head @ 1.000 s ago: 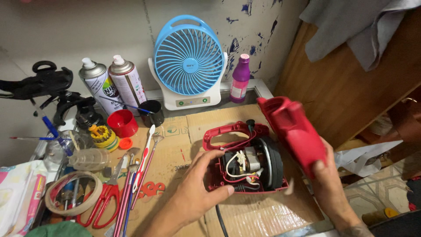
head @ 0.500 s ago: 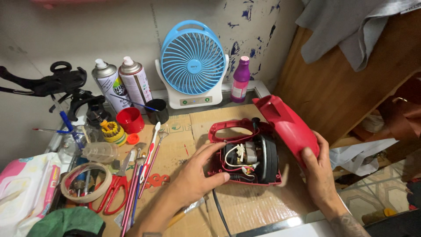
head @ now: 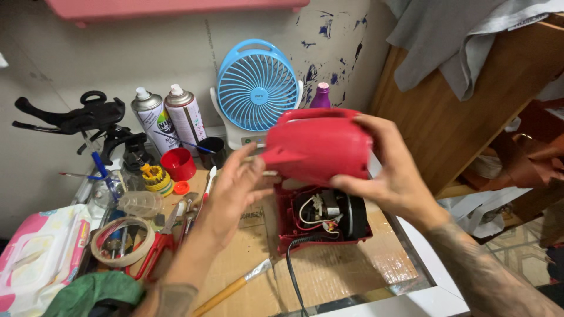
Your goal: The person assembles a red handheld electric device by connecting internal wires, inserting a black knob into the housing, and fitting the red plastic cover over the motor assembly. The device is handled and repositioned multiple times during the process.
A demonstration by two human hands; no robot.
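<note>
At the far left of the cluttered worktop lay a pink-and-white wipes pack (head: 36,256), with a green cloth (head: 94,289) at the near edge beside it. Just to the right sat a roll of tape (head: 121,242) and red-handled scissors (head: 154,253), and farther back stood two spray cans (head: 169,119) next to a small red cup (head: 178,164). A paintbrush (head: 235,287) lay slanted on the cardboard (head: 346,273) near the front. The left hand (head: 235,191) was raised over the middle of the bench, its fingers spread and loosely open, fingertips touching the pointed left end of the red cover (head: 317,145). That cover, a rounded plastic shell, was held in the air directly above the red lower housing (head: 326,218), which rested on the cardboard with its motor and white wires exposed and a black cord (head: 292,276) running toward the near edge. Behind them stood a blue desk fan (head: 257,87) and a purple bottle (head: 321,95) against the wall. The right hand (head: 390,170) grasped the cover's right side, fingers over the top and thumb beneath. Farther right rose a wooden cabinet (head: 446,117) draped with grey cloth (head: 452,35).
</note>
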